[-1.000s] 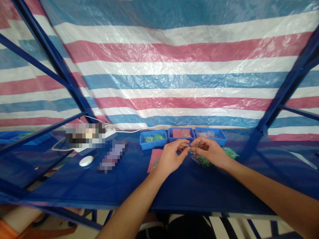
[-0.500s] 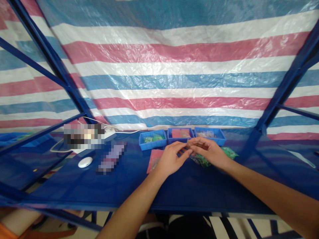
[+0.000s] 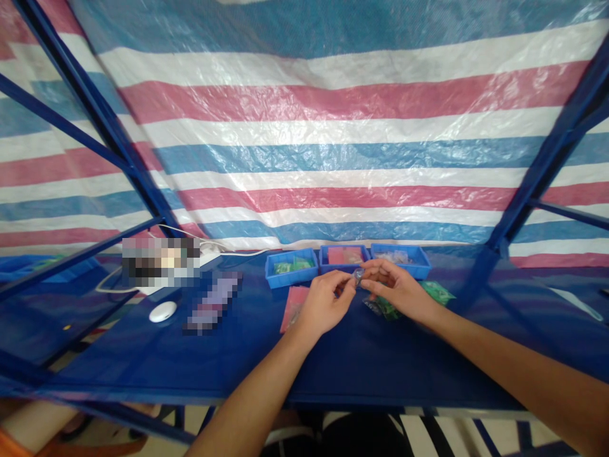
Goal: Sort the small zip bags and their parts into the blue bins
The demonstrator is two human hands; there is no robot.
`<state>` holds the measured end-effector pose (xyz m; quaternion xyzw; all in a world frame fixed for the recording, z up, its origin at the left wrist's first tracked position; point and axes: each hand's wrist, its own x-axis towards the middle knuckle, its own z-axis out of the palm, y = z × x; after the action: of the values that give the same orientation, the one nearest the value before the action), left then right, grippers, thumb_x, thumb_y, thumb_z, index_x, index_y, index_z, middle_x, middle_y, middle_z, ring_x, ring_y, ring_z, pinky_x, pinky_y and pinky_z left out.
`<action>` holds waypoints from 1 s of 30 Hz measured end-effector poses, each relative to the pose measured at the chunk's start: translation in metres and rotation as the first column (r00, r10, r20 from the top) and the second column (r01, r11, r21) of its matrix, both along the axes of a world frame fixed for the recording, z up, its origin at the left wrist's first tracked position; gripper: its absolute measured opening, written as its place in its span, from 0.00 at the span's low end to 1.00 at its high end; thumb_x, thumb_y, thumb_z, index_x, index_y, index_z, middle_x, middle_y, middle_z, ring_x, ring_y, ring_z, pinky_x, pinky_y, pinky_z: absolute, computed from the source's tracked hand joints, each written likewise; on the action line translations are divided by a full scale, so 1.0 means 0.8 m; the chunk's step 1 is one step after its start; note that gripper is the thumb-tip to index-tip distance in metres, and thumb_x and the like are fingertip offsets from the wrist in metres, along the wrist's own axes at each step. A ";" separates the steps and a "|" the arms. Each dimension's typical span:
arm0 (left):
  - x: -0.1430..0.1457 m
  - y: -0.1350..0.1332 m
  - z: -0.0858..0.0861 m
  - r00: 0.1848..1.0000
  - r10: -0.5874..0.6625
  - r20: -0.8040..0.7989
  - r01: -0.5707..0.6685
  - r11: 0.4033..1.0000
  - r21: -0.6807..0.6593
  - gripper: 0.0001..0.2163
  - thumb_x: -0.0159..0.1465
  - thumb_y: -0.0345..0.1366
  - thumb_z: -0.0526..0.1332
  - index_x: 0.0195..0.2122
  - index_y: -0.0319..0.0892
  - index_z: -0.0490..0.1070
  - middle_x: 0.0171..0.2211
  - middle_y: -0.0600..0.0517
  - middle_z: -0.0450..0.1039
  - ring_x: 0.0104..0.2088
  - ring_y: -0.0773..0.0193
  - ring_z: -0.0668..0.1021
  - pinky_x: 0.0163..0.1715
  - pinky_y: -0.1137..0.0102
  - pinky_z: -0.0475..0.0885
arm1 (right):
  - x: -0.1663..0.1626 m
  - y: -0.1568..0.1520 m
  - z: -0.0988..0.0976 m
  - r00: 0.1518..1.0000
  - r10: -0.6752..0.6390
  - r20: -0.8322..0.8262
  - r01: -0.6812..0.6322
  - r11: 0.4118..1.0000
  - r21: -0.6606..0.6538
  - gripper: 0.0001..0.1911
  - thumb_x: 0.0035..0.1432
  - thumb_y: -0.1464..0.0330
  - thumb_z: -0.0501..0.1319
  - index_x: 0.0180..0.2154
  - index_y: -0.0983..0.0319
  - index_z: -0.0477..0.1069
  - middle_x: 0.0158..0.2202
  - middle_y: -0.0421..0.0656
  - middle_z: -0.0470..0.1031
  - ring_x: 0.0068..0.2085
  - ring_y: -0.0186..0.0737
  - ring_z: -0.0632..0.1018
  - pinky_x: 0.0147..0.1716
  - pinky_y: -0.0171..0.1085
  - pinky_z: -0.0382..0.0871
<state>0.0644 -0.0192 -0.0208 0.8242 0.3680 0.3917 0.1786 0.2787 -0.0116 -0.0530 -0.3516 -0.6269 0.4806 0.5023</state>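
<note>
A small clear plastic bag (image 3: 358,275) with something dark or shiny in it is pinched between the fingertips of my left hand (image 3: 327,304). From the other side, my right hand (image 3: 402,291) has its thumb and curled fingers at the bag's right edge, closed on it. Below my right hand lie clear and green packets (image 3: 389,309), partly covered by it. Another green packet (image 3: 438,292) shows past its wrist. Beside my left wrist rests a pink packet (image 3: 292,306), half hidden by the forearm.
Along the back stand three blue bins: a left bin (image 3: 291,278) with green packets, a middle bin (image 3: 323,257) with pink ones, a right bin (image 3: 423,270) with clear ones. A white round case (image 3: 162,311) and a blurred-out object (image 3: 214,301) lie left. Blue posts flank the table.
My left fingers have closed into a pinch, and the small clear bag now shows between my hands. My right fingers have shifted slightly. Everything else stays put.
</note>
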 end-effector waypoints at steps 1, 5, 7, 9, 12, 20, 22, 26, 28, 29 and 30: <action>0.000 0.000 0.000 1.000 -0.028 -0.012 0.028 1.000 0.000 0.11 0.73 0.37 0.57 0.39 0.41 0.79 0.34 0.50 0.80 0.33 0.63 0.78 0.33 0.71 0.69 | 0.001 0.001 -0.001 1.000 0.012 0.014 -0.012 1.000 -0.010 0.22 0.56 0.57 0.73 0.50 0.56 0.74 0.43 0.43 0.80 0.41 0.43 0.80 0.36 0.40 0.79; -0.001 0.000 -0.001 0.994 -0.097 -0.047 0.098 0.995 0.006 0.12 0.74 0.36 0.55 0.37 0.41 0.77 0.34 0.49 0.78 0.35 0.63 0.78 0.36 0.70 0.71 | 0.001 0.001 0.001 0.998 0.007 0.062 -0.006 1.000 -0.008 0.15 0.57 0.56 0.72 0.42 0.58 0.78 0.40 0.42 0.80 0.35 0.39 0.79 0.36 0.40 0.78; -0.001 0.001 -0.002 0.997 -0.076 -0.025 0.076 0.997 0.017 0.12 0.74 0.36 0.55 0.39 0.41 0.77 0.36 0.49 0.78 0.36 0.62 0.79 0.39 0.69 0.72 | 0.001 0.000 0.002 0.998 -0.025 0.065 0.025 1.000 0.004 0.15 0.58 0.56 0.72 0.40 0.59 0.78 0.38 0.42 0.80 0.32 0.38 0.79 0.36 0.40 0.77; -0.002 0.003 -0.003 0.999 -0.032 0.025 0.032 0.999 0.030 0.09 0.73 0.36 0.56 0.43 0.42 0.76 0.38 0.49 0.78 0.38 0.61 0.79 0.40 0.69 0.74 | 0.002 0.002 0.002 0.997 -0.057 0.051 0.057 0.998 0.003 0.15 0.58 0.55 0.71 0.39 0.59 0.78 0.37 0.41 0.80 0.32 0.38 0.78 0.35 0.40 0.77; -0.002 0.003 -0.004 0.994 0.020 0.103 -0.026 0.998 0.056 0.08 0.72 0.37 0.59 0.49 0.42 0.74 0.44 0.47 0.76 0.40 0.62 0.80 0.40 0.69 0.76 | 0.003 0.005 -0.002 0.994 -0.109 0.007 0.109 0.994 -0.019 0.17 0.56 0.54 0.72 0.38 0.60 0.77 0.34 0.41 0.78 0.33 0.39 0.78 0.32 0.38 0.76; 0.001 0.000 -0.009 0.990 -0.138 -0.012 0.138 0.990 0.042 0.13 0.69 0.40 0.64 0.53 0.44 0.76 0.50 0.45 0.76 0.48 0.57 0.79 0.42 0.67 0.78 | 0.003 0.001 0.002 0.996 -0.088 0.012 0.088 0.995 -0.050 0.16 0.60 0.54 0.70 0.40 0.60 0.78 0.34 0.43 0.80 0.34 0.40 0.79 0.31 0.37 0.76; 0.002 0.000 -0.008 0.993 -0.120 -0.023 0.121 0.992 0.031 0.14 0.69 0.43 0.65 0.53 0.44 0.76 0.49 0.45 0.77 0.47 0.57 0.79 0.41 0.67 0.78 | 0.001 -0.003 0.007 0.998 -0.064 -0.010 0.063 0.996 -0.070 0.17 0.63 0.53 0.67 0.41 0.60 0.79 0.38 0.45 0.81 0.38 0.44 0.81 0.34 0.39 0.78; 0.002 0.003 -0.007 0.999 -0.051 -0.012 0.052 0.998 0.035 0.10 0.70 0.42 0.63 0.47 0.43 0.79 0.44 0.48 0.80 0.43 0.59 0.81 0.40 0.68 0.75 | -0.002 -0.007 0.013 0.999 -0.020 -0.042 0.016 0.996 -0.085 0.18 0.64 0.52 0.66 0.42 0.59 0.81 0.43 0.47 0.81 0.44 0.47 0.81 0.38 0.42 0.80; 0.002 0.005 -0.008 1.000 -0.016 -0.010 0.017 0.999 0.036 0.08 0.71 0.38 0.61 0.44 0.43 0.79 0.42 0.49 0.81 0.41 0.60 0.81 0.39 0.68 0.74 | -0.001 -0.006 0.011 0.999 -0.027 -0.037 0.025 0.997 -0.068 0.17 0.64 0.52 0.66 0.40 0.59 0.80 0.40 0.46 0.81 0.42 0.46 0.81 0.37 0.42 0.80; 0.002 0.006 -0.008 1.000 -0.003 -0.005 0.003 0.999 0.033 0.08 0.71 0.37 0.61 0.44 0.43 0.79 0.42 0.49 0.82 0.40 0.61 0.81 0.39 0.68 0.74 | -0.001 -0.005 0.009 0.999 -0.042 -0.032 0.040 0.998 -0.058 0.17 0.64 0.52 0.66 0.40 0.59 0.79 0.39 0.46 0.80 0.41 0.45 0.80 0.36 0.41 0.80; 0.001 0.006 -0.008 1.000 0.007 0.005 -0.007 1.000 0.026 0.07 0.71 0.36 0.61 0.44 0.44 0.79 0.42 0.50 0.82 0.40 0.61 0.82 0.38 0.69 0.74 | 0.000 -0.003 0.007 0.998 -0.063 -0.026 0.062 0.997 -0.048 0.16 0.63 0.52 0.67 0.40 0.59 0.78 0.37 0.45 0.79 0.40 0.44 0.80 0.34 0.40 0.79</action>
<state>0.0653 -0.0140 -0.0272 0.8243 0.3652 0.3991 0.1672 0.2786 -0.0141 -0.0473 -0.3759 -0.5972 0.4841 0.5174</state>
